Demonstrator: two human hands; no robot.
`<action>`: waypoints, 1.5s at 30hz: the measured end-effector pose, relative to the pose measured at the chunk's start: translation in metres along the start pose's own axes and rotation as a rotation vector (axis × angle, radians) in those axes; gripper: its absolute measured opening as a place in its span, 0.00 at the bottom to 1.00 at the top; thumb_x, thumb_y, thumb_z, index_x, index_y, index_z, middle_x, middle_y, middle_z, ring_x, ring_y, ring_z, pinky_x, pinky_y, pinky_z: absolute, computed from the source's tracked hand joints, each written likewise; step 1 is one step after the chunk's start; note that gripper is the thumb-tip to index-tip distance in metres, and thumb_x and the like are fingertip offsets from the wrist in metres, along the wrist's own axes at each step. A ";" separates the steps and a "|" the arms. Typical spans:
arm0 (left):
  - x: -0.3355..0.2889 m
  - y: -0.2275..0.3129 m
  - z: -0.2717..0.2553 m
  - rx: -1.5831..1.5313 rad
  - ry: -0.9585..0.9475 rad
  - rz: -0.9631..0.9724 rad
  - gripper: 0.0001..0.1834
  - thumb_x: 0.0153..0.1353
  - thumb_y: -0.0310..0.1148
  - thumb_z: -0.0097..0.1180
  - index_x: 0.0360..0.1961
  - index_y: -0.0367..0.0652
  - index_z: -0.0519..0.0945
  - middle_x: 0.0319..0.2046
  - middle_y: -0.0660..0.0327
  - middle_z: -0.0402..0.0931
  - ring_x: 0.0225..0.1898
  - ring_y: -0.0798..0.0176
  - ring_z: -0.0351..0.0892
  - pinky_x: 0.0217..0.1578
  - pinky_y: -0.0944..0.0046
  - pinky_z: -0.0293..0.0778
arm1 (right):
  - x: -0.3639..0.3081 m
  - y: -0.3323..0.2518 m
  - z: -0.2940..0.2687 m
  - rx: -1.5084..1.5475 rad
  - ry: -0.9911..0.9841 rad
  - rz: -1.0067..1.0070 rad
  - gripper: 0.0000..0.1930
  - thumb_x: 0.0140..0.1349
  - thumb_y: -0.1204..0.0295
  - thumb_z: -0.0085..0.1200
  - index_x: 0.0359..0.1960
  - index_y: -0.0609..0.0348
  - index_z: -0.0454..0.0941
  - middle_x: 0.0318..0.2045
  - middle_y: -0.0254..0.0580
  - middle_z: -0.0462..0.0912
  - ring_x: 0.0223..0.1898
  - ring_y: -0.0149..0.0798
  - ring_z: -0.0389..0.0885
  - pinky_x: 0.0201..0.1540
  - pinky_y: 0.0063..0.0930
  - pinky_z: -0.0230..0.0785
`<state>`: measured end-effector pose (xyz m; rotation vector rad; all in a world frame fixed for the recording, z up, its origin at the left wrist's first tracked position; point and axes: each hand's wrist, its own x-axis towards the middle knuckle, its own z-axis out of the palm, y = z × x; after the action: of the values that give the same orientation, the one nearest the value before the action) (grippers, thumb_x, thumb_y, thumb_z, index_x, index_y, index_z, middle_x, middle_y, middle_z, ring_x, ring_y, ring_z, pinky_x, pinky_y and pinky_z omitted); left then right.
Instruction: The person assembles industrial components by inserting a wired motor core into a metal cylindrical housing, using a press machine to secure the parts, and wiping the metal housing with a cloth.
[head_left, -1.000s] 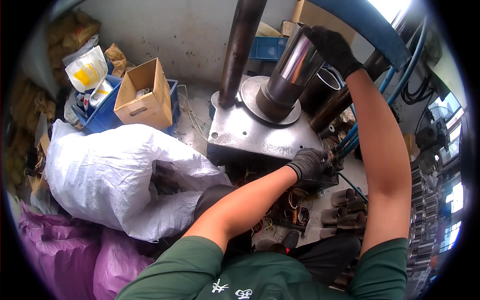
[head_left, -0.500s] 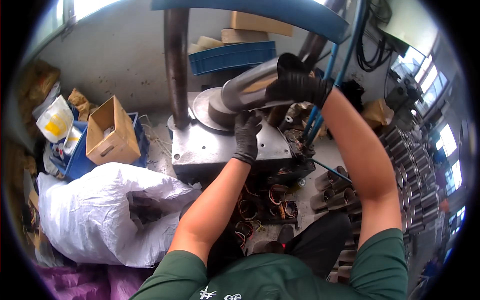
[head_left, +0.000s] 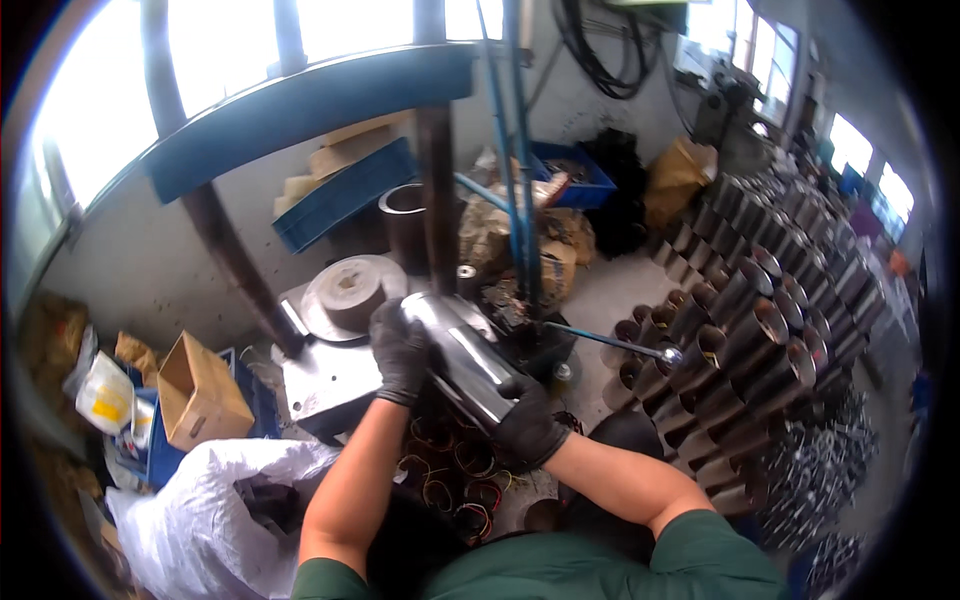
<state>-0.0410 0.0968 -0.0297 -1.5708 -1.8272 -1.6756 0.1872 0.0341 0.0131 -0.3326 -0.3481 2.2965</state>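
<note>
A shiny metal tube point(head_left: 462, 350) lies tilted across my two black-gloved hands, in front of the press. Wrapped about its upper left end is my left hand point(head_left: 400, 350). My right hand point(head_left: 528, 428) grips the lower right end, with the fingers partly behind the tube. Just beyond my left hand, a round stepped metal block point(head_left: 352, 290) rests on the steel press table point(head_left: 335, 378); the tube is apart from it.
Rows of upright metal tubes point(head_left: 720, 330) cover the floor at right, beside a heap of small metal parts point(head_left: 825, 465). The blue press beam point(head_left: 320, 115) spans dark posts. Wire coils point(head_left: 475, 458) lie below my hands. A white sack point(head_left: 215, 505) and cardboard box point(head_left: 200, 390) stand left.
The tube has come off the round block and been drawn back toward me. My left hand has moved from the block's base onto the tube. The view has swung right.
</note>
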 end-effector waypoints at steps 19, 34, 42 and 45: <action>0.105 -0.015 0.079 0.948 -0.709 -0.048 0.20 0.71 0.41 0.47 0.49 0.40 0.86 0.50 0.42 0.84 0.56 0.40 0.81 0.60 0.48 0.74 | 0.070 0.016 -0.062 -0.052 0.477 -0.246 0.13 0.53 0.59 0.63 0.28 0.56 0.80 0.32 0.40 0.79 0.36 0.40 0.74 0.46 0.35 0.69; 0.114 -0.074 0.121 0.692 -0.693 -0.145 0.20 0.67 0.39 0.54 0.44 0.29 0.85 0.44 0.34 0.83 0.50 0.35 0.83 0.50 0.46 0.75 | 0.050 0.021 -0.076 -0.166 0.661 -0.373 0.13 0.47 0.60 0.64 0.23 0.58 0.83 0.28 0.38 0.84 0.30 0.40 0.75 0.39 0.38 0.72; 0.133 -0.100 0.143 0.538 -0.742 -0.373 0.21 0.72 0.40 0.48 0.52 0.37 0.84 0.52 0.39 0.83 0.55 0.37 0.81 0.52 0.48 0.75 | 0.054 0.019 -0.115 -0.485 0.085 -0.129 0.19 0.49 0.53 0.65 0.34 0.54 0.83 0.31 0.36 0.79 0.33 0.35 0.74 0.39 0.30 0.68; 0.138 -0.120 0.113 0.638 -0.782 0.147 0.19 0.71 0.42 0.53 0.53 0.43 0.85 0.52 0.46 0.84 0.52 0.43 0.82 0.54 0.53 0.75 | 0.072 0.031 -0.122 -0.370 -0.061 -0.101 0.16 0.63 0.59 0.60 0.44 0.57 0.83 0.39 0.31 0.81 0.44 0.29 0.75 0.51 0.26 0.68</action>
<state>-0.1373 0.2894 -0.0377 -2.0855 -2.1629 -0.3023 0.1604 0.0844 -0.1198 -0.4194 -0.8068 2.1404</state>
